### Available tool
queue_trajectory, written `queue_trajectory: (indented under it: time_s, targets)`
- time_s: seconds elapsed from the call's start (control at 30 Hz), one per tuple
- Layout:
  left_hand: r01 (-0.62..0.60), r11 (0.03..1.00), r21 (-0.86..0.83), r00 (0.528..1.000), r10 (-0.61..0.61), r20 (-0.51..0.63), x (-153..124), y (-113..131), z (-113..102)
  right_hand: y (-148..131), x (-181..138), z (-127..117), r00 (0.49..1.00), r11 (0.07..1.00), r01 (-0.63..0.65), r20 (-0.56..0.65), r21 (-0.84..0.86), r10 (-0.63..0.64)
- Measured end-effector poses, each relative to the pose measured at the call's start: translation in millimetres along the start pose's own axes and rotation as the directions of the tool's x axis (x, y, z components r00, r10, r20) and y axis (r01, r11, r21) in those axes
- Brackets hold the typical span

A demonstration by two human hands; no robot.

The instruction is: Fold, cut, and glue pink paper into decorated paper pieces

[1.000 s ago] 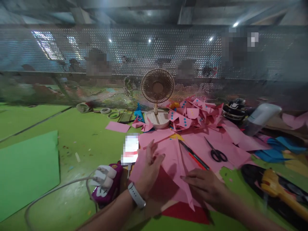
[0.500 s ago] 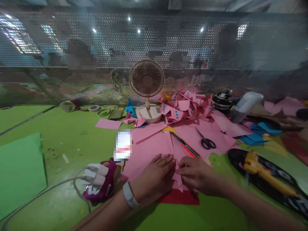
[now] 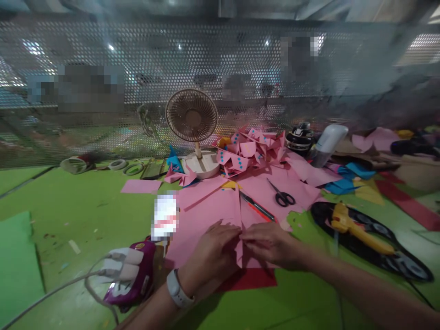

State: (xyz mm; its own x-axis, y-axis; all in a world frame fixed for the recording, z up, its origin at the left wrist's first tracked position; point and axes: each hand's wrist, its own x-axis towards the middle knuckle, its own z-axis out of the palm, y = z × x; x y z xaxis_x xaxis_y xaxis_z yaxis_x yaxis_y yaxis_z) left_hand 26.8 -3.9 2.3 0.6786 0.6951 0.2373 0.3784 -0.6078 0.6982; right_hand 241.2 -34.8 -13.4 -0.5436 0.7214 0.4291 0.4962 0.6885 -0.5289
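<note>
Two hands work close together over pink paper near the table's front, the left hand [image 3: 213, 247] wearing a watch [image 3: 177, 291] and the right hand [image 3: 275, 243] bare. Both lie palm down, fingers close together, their tips meeting on either side of a narrow pink strip [image 3: 238, 206]; whether either pinches it cannot be told. The strip runs lengthwise down the pink sheet [image 3: 197, 215], its near end between the hands. It looks creased, while the sheet around it lies flat, so the folding seems only partly done; whether strip and sheet are joined is unclear. A red sheet [image 3: 252, 280] pokes out from beneath, and a band of green table [image 3: 302, 307] gives some room nearer the body

Left of the sheet, a purple power block [image 3: 129, 275] and a phone [image 3: 165, 215] crowd its edge; right, a yellow glue gun [image 3: 359, 231] on a black tray [image 3: 319, 213] borders the right forearm. Beyond the fingers, a cutter [image 3: 257, 207] and scissors [image 3: 284, 198] lie on pink paper, limiting reach forward. Farther back, a heap of folded pink pieces [image 3: 252, 153], some with blue dots, appears finished or nearly so, just beside a fan [image 3: 192, 117]; behind stands a mesh screen [image 3: 247, 55]
</note>
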Motion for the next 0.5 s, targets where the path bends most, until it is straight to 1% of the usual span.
queue_trajectory:
  time_s: [0.07,0.1,0.17,0.2,0.27,0.3,0.37,0.43,0.5]
  targets:
    - [0.005,0.999,-0.037,0.994,-0.009,-0.109,0,-1,-5,0,0,-1,0.998,1.0,0.017,-0.061,-0.01,-0.018]
    - [-0.011,0.998,-0.068,0.985,-0.001,-0.175,0,1,-9,0,0,-2,0.994,0.998,0.028,-0.107,-0.049,-0.033]
    - [-0.052,0.993,-0.107,0.951,0.016,-0.309,-2,6,-19,3,2,-6,0.981,0.981,0.032,-0.182,-0.192,-0.068]
    - [-0.07,0.99,-0.124,0.931,0.02,-0.363,-3,10,-24,5,4,-9,0.977,0.96,0.025,-0.198,-0.279,-0.082]
    - [-0.106,0.972,-0.211,0.891,-0.001,-0.453,-5,16,-30,8,6,-14,0.975,0.897,0.027,-0.188,-0.441,-0.121]
    - [-0.119,0.954,-0.275,0.875,-0.03,-0.483,-5,18,-31,10,7,-17,0.972,0.864,0.038,-0.182,-0.502,-0.148]
    - [-0.127,0.892,-0.433,0.849,-0.128,-0.513,-4,18,-29,13,7,-20,0.963,0.818,0.067,-0.176,-0.572,-0.202]
    - [-0.109,0.807,-0.58,0.825,-0.253,-0.506,0,13,-24,15,7,-22,0.956,0.795,0.09,-0.172,-0.6,-0.239]
    - [-0.044,0.729,-0.683,0.795,-0.388,-0.465,4,7,-18,15,6,-23,0.95,0.764,0.085,-0.18,-0.639,-0.256]
